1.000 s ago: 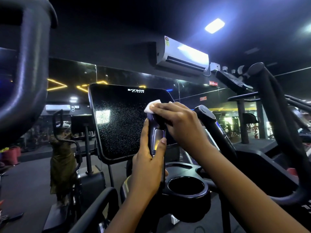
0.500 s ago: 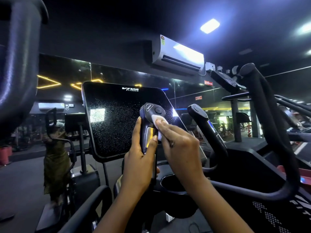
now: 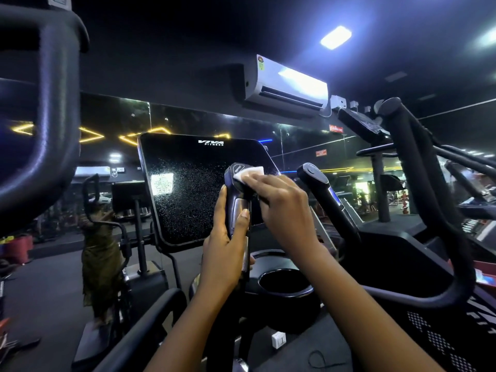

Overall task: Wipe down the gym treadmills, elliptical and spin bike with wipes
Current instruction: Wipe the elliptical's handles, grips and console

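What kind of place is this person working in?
Most likely a gym: a console screen marked Viva Fitness, a machine handgrip under a wipe, and a long curved handlebar at the right.

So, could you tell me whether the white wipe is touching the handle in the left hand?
Touching. The head view shows the right hand holding the white wipe against the handle's top.
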A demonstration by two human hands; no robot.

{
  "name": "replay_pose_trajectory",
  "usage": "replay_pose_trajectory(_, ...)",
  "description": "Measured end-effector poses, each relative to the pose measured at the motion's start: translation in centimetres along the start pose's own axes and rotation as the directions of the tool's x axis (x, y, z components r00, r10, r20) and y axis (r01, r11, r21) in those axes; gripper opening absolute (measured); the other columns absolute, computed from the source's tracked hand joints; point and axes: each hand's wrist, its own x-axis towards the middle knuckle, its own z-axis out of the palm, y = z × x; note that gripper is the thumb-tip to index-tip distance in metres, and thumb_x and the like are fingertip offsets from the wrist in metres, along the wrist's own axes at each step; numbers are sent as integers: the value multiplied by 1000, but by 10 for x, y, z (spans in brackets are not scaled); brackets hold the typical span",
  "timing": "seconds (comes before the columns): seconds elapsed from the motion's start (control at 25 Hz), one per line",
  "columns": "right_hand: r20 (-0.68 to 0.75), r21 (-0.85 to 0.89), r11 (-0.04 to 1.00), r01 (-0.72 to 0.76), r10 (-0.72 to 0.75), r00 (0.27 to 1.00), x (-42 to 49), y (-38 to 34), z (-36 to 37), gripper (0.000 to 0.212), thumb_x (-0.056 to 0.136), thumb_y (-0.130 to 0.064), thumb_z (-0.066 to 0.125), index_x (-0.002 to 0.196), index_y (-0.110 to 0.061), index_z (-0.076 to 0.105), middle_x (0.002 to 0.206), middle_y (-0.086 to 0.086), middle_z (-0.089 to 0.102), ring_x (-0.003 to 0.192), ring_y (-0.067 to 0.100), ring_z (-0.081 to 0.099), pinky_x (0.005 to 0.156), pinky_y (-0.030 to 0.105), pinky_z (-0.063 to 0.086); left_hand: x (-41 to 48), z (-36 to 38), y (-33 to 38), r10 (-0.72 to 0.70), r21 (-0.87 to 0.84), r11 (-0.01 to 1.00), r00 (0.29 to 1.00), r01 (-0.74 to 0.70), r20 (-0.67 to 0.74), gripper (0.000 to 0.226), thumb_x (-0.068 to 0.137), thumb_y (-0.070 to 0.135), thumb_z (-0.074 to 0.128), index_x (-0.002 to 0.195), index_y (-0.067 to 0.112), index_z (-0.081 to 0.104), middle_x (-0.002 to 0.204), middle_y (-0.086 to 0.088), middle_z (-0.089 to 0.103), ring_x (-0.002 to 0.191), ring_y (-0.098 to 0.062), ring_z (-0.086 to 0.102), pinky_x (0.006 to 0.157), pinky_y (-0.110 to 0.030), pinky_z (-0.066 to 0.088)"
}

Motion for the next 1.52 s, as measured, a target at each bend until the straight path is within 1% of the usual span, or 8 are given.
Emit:
replay_pose_trajectory(0.24,-79,230,965,-126,148,986,-61,-36,-13,31,75,2,59,99,-11,73,99,2,71,90,7,63,84,7,44,-17,-1,4,-22,-86,996,1000,21,-5,48,95,55,31,141,45,23,117,34,42,90,28,49,75,1,37)
replay_pose_trajectory(0.44,65,394,891,-226,218,974,-95,-42,-36,33,73,5,63,98,-14,74,101,-6,70,95,0,63,86,12,46,-20,2,2,-40,-27,999,997,38,-60,56,83,71,21,136,55,23,127,36,31,118,8,37,97,-21,29)
replay_pose_trajectory(0.68,247,648,495,-579,582,775,-35,-11,-4,36,86,4,57,110,-20,69,108,-7,69,106,3,62,95,32,49,-22,3,2,-40,6,999,998,41,-55,52,87,62,21,139,52,19,130,27,30,119,4,33,91,-11,30)
replay_pose_trajectory(0.8,129,621,605,-498,548,827,-56,-31,0,32,86,4,59,109,-15,69,107,-8,69,103,-2,61,89,16,47,-20,2,-1,-10,11,1000,997,11,-73,47,89,66,20,135,54,21,131,29,32,121,6,34,97,-18,27)
replay_pose_trajectory(1.04,-17,478,818,-321,374,927,-107,-49,-12,31,77,3,64,103,-12,72,102,-5,69,99,-3,62,89,10,44,-21,3,1,-12,40,999,997,15,-70,56,89,60,17,143,46,24,108,39,36,92,34,36,77,4,27)
replay_pose_trajectory(1.24,-33,386,892,-236,269,963,-76,-31,-30,29,74,2,67,99,-12,73,100,-7,67,92,1,63,86,12,47,-20,3,-5,-26,27,999,997,28,-75,52,82,70,16,133,60,22,144,17,38,131,-8,38,103,-28,32)
replay_pose_trajectory(1.36,-29,254,953,-167,180,983,-29,-27,-18,31,76,0,62,101,-13,73,100,1,70,89,15,66,81,21,51,-18,2,-12,-33,28,999,998,35,-58,77,69,91,15,136,58,32,137,-10,54,121,-31,55,101,-48,45)
replay_pose_trajectory(1.52,13,-5,1000,19,-19,1000,-55,-43,-15,27,76,-7,62,100,-15,72,96,0,68,72,18,56,67,21,41,-19,2,-7,-29,-26,999,997,27,-74,67,85,77,12,142,48,31,130,13,51,105,9,54,86,-3,39)
